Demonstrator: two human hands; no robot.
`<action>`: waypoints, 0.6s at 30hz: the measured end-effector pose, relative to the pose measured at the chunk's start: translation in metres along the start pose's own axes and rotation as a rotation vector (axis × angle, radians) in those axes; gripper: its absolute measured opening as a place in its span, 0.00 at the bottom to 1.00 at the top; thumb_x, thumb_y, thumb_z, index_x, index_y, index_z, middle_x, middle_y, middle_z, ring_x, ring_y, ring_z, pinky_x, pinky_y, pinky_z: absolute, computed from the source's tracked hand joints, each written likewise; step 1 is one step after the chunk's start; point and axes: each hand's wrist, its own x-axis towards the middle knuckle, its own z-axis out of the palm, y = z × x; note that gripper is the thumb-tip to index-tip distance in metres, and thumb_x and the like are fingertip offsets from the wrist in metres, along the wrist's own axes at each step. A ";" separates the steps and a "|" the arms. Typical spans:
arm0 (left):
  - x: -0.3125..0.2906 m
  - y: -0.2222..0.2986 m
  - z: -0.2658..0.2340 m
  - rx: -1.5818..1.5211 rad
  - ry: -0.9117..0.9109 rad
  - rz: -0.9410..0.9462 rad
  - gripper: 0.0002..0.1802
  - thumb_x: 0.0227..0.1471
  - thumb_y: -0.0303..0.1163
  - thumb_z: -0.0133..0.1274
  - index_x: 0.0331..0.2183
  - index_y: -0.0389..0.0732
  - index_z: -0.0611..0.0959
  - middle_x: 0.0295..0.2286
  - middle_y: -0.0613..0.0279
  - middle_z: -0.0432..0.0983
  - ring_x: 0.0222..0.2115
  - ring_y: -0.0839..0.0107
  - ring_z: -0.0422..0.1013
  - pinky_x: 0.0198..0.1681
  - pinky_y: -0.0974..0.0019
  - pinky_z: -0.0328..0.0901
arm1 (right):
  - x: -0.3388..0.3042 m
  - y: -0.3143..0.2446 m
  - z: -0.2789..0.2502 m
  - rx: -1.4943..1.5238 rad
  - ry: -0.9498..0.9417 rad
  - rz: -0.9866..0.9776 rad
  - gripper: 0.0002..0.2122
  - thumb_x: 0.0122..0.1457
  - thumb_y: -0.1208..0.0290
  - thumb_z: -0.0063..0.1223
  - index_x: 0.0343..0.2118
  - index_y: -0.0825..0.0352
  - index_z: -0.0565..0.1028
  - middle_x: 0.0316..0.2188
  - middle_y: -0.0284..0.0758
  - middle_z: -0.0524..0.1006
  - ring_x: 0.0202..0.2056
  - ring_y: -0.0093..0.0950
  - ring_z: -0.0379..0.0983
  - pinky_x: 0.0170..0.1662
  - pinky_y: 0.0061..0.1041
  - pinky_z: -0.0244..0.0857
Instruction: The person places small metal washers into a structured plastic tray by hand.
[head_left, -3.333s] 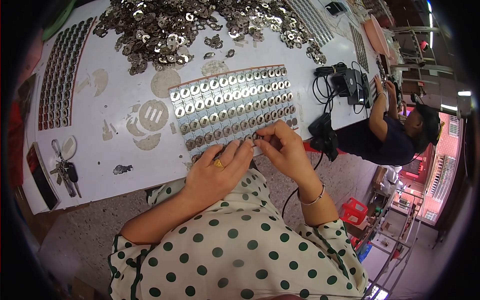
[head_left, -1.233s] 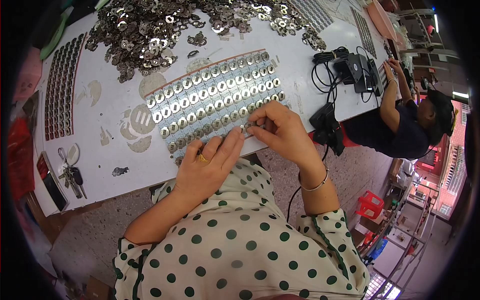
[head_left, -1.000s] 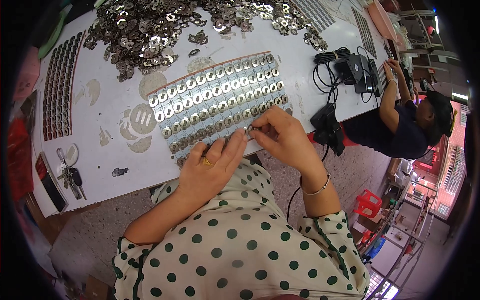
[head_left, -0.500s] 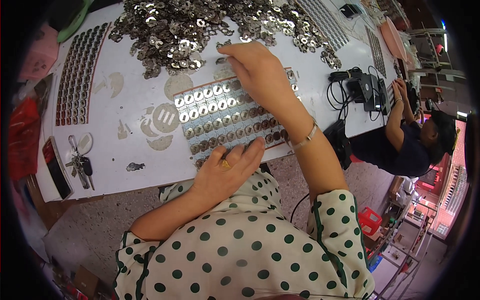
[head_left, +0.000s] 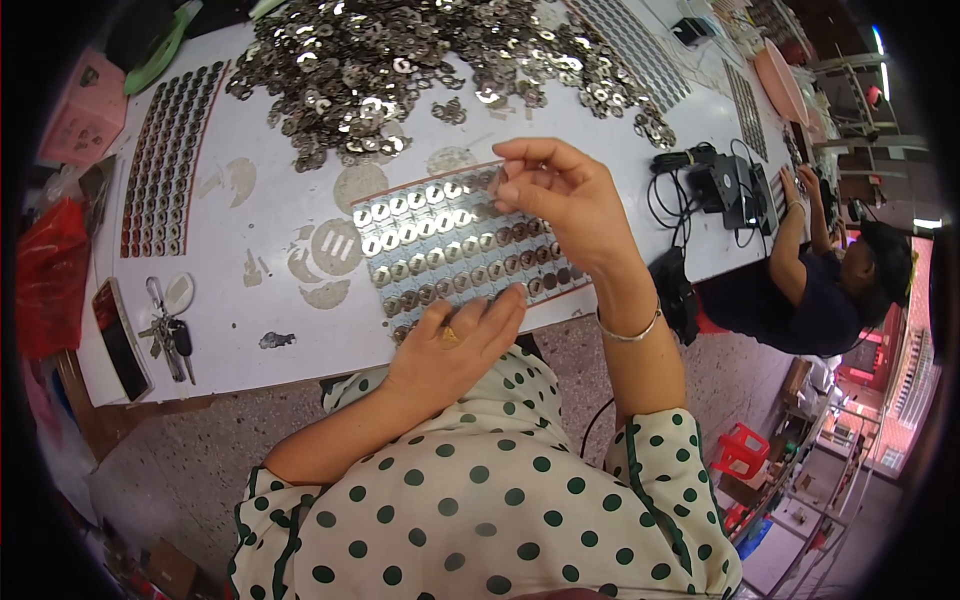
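A flat panel (head_left: 420, 262) lies in front of me, covered in rows of small round metal pieces with cut-out centres. My left hand (head_left: 455, 340), a yellow ring on one finger, rests along the panel's near edge with its fingers laid out flat. Over the panel's far edge, right of the middle, hovers my right hand (head_left: 565, 195). Its thumb and fingers are drawn together in a pinch; whatever small thing lies between them is too blurred to name. Beyond the panel spreads a large heap of loose metal pieces (head_left: 360, 80), with a small cluster (head_left: 449, 111) apart from it.
A filled panel (head_left: 175, 160) lies at left, another (head_left: 635, 50) far right. Keys (head_left: 170, 335) and a phone (head_left: 120, 340) sit near the left corner. Black adapters with cables (head_left: 725, 190) stand at right. A co-worker (head_left: 810, 270) sits beyond. Beige patches (head_left: 335, 247) mark the tabletop.
My right hand has come back from near the heap to the panel's far edge, its fingers now pinched. My left hand stays almost where it was.
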 end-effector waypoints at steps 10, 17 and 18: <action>0.002 -0.001 0.000 -0.038 -0.023 -0.012 0.27 0.53 0.34 0.50 0.56 0.50 0.78 0.61 0.74 0.69 0.47 0.73 0.64 0.51 0.64 0.57 | -0.070 0.003 -0.036 0.145 0.132 0.161 0.06 0.60 0.83 0.61 0.39 0.72 0.78 0.36 0.37 0.81 0.36 0.23 0.80 0.41 0.21 0.78; 0.000 0.000 0.001 -0.018 -0.059 0.022 0.29 0.53 0.33 0.49 0.59 0.50 0.75 0.62 0.73 0.67 0.47 0.71 0.65 0.51 0.63 0.57 | -0.095 0.001 -0.035 -0.628 0.080 0.276 0.04 0.59 0.83 0.61 0.37 0.71 0.80 0.29 0.27 0.79 0.30 0.12 0.73 0.34 0.14 0.68; 0.000 0.000 0.001 -0.019 -0.061 0.026 0.29 0.53 0.33 0.49 0.59 0.50 0.75 0.62 0.73 0.67 0.47 0.71 0.65 0.51 0.63 0.57 | -0.095 0.001 -0.033 -0.625 0.084 0.277 0.04 0.59 0.83 0.61 0.37 0.71 0.80 0.29 0.27 0.79 0.30 0.12 0.73 0.34 0.14 0.68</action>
